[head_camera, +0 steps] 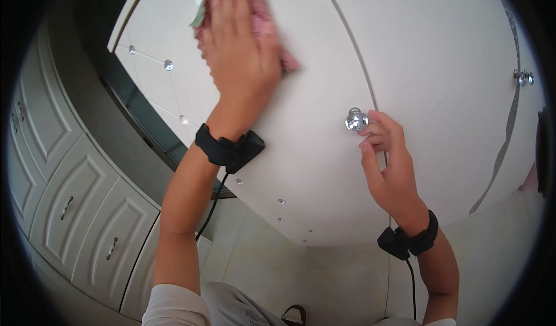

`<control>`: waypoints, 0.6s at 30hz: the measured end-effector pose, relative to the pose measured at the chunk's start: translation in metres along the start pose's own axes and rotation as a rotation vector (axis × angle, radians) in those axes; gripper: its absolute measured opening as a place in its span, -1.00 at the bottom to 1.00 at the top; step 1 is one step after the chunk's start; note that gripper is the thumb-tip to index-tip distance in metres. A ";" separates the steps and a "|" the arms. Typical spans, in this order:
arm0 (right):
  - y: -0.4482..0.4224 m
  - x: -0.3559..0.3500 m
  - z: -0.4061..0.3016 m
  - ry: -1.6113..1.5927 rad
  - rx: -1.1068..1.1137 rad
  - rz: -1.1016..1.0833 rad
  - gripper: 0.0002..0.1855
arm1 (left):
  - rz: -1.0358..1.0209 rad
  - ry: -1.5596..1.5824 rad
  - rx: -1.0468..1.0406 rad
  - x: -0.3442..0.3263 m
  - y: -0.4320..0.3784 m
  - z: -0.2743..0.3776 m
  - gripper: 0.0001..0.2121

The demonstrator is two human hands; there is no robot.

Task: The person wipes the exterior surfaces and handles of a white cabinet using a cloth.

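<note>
My left hand presses a pink cloth flat against a glossy white cabinet door. A pale green corner of the cloth shows past my fingers, and both hand and cloth are slightly blurred. Beside a faceted crystal knob on that door is my right hand. Its fingers are loosely bent by the door's edge, with the thumb apart. The fingertips are at the knob's right side; whether they touch it is hard to tell.
Smaller crystal knobs mark drawers at the left, and more knobs sit far right beside a wavy grey strip. Panelled white cabinets line the left side. Black wrist bands trail cables. Pale floor tiles lie below.
</note>
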State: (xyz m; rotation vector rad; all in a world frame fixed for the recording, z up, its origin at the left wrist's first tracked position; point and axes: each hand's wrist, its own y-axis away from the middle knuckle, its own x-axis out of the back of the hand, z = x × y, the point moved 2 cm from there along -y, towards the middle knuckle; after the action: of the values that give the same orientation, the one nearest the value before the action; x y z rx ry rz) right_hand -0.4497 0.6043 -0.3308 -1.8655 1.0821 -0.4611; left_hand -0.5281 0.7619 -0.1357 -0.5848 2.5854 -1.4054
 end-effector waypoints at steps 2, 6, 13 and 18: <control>0.011 0.000 0.006 -0.013 -0.031 -0.023 -0.51 | 0.007 0.110 -0.145 -0.010 0.002 0.031 -0.50; 0.023 -0.004 0.015 -0.001 -0.014 -0.033 -0.52 | -0.222 0.316 -0.452 -0.010 0.010 0.067 -0.48; 0.039 -0.001 0.030 -0.015 0.041 -0.009 -0.52 | -0.257 0.616 -0.382 -0.012 0.048 0.097 -0.54; 0.052 0.011 0.040 -0.053 -0.023 -0.007 -0.49 | -0.226 0.622 -0.188 -0.006 0.074 0.098 -0.47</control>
State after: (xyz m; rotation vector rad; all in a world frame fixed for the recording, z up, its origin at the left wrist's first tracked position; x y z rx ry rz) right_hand -0.4422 0.6055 -0.3968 -1.8919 1.0501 -0.4017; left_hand -0.5131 0.7243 -0.2521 -0.5433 3.2511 -1.6327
